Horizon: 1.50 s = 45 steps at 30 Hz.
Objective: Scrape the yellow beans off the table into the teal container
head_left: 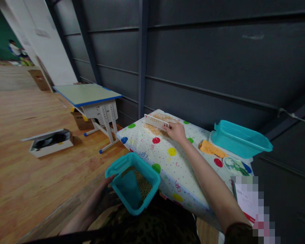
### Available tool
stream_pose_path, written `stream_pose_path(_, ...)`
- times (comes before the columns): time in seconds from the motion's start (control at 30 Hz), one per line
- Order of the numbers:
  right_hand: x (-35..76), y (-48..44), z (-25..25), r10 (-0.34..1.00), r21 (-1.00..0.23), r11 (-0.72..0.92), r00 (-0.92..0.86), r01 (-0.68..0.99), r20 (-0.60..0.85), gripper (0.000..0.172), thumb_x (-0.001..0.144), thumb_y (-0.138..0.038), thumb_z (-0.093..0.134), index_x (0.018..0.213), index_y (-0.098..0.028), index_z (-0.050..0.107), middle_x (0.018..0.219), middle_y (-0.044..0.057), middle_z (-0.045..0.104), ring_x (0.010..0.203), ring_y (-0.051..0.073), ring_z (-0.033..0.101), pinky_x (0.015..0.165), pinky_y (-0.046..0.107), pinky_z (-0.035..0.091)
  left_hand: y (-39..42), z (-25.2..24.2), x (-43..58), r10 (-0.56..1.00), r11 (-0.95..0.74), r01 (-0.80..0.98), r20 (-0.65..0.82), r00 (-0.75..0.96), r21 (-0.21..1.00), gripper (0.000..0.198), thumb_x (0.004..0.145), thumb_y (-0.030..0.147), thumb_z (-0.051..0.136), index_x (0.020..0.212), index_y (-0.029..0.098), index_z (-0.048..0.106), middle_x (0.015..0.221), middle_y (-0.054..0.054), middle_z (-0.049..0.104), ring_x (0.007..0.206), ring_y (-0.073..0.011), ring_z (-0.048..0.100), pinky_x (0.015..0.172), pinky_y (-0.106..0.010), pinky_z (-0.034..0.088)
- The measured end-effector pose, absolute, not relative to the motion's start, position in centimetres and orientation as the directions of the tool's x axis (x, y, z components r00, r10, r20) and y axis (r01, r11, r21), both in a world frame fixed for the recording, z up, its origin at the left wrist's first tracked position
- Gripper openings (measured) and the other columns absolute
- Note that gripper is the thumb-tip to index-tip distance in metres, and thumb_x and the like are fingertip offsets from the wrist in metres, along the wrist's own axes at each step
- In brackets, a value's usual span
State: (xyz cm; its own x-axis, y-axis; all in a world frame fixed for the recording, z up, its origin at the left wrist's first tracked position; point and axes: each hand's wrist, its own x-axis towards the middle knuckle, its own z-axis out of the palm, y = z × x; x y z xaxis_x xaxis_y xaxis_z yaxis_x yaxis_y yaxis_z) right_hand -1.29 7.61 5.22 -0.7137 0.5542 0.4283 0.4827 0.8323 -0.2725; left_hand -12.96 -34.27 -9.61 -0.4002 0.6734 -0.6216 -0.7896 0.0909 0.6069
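Dark mottled clothing (167, 220) fills the bottom edge, just short of the table (147, 152) with the balloon-print cover. Over that clothing, beside the table's near edge, the left hand (101, 195) holds a teal tub (128, 188), thumb over the rim and fingers loosely spread along the outside. Greenish-brown beans (142, 184) lie inside, mostly toward the table. The right hand (176, 131) reaches across the table, fingers closed on one end of a white slotted strip (155, 121). That strip stands on its long edge amid pale yellow grains (152, 129) spread near the table's far corner.

Along the table's back edge, toward its other end, are an orange cloth (210, 149), a larger teal basin (241, 139) and a round green-patterned item (235, 165). Past the far corner stands a desk (88, 94); a white box (52, 147) lies on the floor beyond the table.

The left fingertips are in shadow and hard to make out, and the strip hides some grains. Pixelation covers part of a sheet of paper (245, 198) at the table's near right corner, and what the round item is cannot be told.
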Motion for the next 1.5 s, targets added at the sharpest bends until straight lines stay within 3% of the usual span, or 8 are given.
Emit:
stream_pose_path(0.33,-1.2,7.1,5.4,0.533,-0.179,0.844,-0.756,0.505,0.381,0.024,0.111,-0.031,0.074,0.100,-0.024,0.095,0.091,0.010,0.089,0.084,0.026,0.076,0.074,0.035,0.037,-34.5,-9.3,-12.7,0.683,0.080,-0.796,-0.614,-0.395,0.601,0.048,0.096,0.054,0.093,0.126,0.020,0.076,0.114,-0.013,0.094,0.102,-0.0388,0.091,0.091,-0.049,0.075)
stream_pose_path(0.53,-1.1,6.9,5.4,0.526,-0.209,0.850,-0.755,0.484,0.392,0.026,0.111,-0.032,0.072,0.100,-0.025,0.095,0.091,0.009,0.089,0.084,0.026,0.076,0.074,0.035,0.037,-34.6,-8.5,-13.0,0.721,0.113,-0.789,-0.596,-0.353,0.604,0.063,0.082,0.057,0.107,0.122,0.017,0.079,0.119,-0.017,0.093,0.108,-0.0424,0.090,0.096,-0.050,0.075)
stream_pose_path(0.63,-1.3,6.7,5.1,0.516,-0.188,0.856,-0.766,0.482,0.384,0.025,0.111,-0.031,0.072,0.102,-0.026,0.095,0.091,0.008,0.089,0.085,0.026,0.076,0.075,0.035,0.037,-34.6,-8.5,-13.0,0.709,0.114,-0.787,-0.604,-0.363,0.607,0.053,0.092,0.053,0.100,0.128,0.020,0.079,0.116,-0.013,0.094,0.105,-0.0384,0.091,0.097,-0.050,0.075)
stream_pose_path(0.83,-1.3,6.8,5.2,0.501,-0.225,0.866,-0.788,0.448,0.359,0.027,0.108,-0.029,0.074,0.087,-0.025,0.090,0.077,0.007,0.080,0.076,0.024,0.069,0.073,0.036,0.033,-34.3,-7.3,-11.8,0.700,0.107,-0.749,-0.584,-0.410,0.654,0.036,0.113,0.051,0.072,0.113,0.017,0.083,0.108,-0.011,0.094,0.104,-0.0375,0.091,0.098,-0.050,0.074)
stream_pose_path(1.07,-1.2,6.7,5.4,0.513,-0.324,0.852,-0.781,0.412,0.357,0.031,0.105,-0.029,0.073,0.076,-0.023,0.083,0.066,0.004,0.069,0.067,0.021,0.058,0.069,0.037,0.032,-34.4,-7.7,-12.4,0.713,0.130,-0.760,-0.593,-0.374,0.636,0.062,0.094,0.060,0.094,0.131,0.015,0.073,0.120,-0.021,0.093,0.116,-0.0450,0.089,0.106,-0.054,0.072)
stream_pose_path(1.2,-1.3,6.4,5.4,0.522,-0.356,0.842,-0.777,0.404,0.352,0.034,0.104,-0.032,0.073,0.072,-0.023,0.080,0.061,0.002,0.063,0.064,0.020,0.054,0.069,0.036,0.032,-34.3,-7.4,-12.2,0.698,0.125,-0.747,-0.593,-0.402,0.653,0.048,0.100,0.056,0.089,0.125,0.018,0.075,0.118,-0.020,0.093,0.115,-0.0456,0.090,0.107,-0.058,0.072)
stream_pose_path(1.33,-1.3,6.4,5.3,0.513,-0.365,0.846,-0.782,0.389,0.355,0.033,0.104,-0.033,0.072,0.073,-0.023,0.080,0.060,0.001,0.062,0.065,0.020,0.056,0.069,0.036,0.034,-34.3,-7.1,-12.0,0.697,0.099,-0.766,-0.594,-0.402,0.635,0.037,0.108,0.050,0.080,0.123,0.017,0.078,0.117,-0.018,0.093,0.106,-0.0408,0.091,0.098,-0.052,0.075)
stream_pose_path(1.5,-1.3,6.6,5.1,0.497,-0.397,0.847,-0.792,0.354,0.354,0.033,0.102,-0.034,0.074,0.070,-0.024,0.078,0.059,0.001,0.061,0.065,0.020,0.055,0.066,0.035,0.033,-34.5,-8.1,-12.7,0.720,0.105,-0.786,-0.592,-0.362,0.609,0.047,0.093,0.055,0.098,0.117,0.016,0.084,0.116,-0.016,0.094,0.107,-0.0411,0.090,0.098,-0.050,0.075)
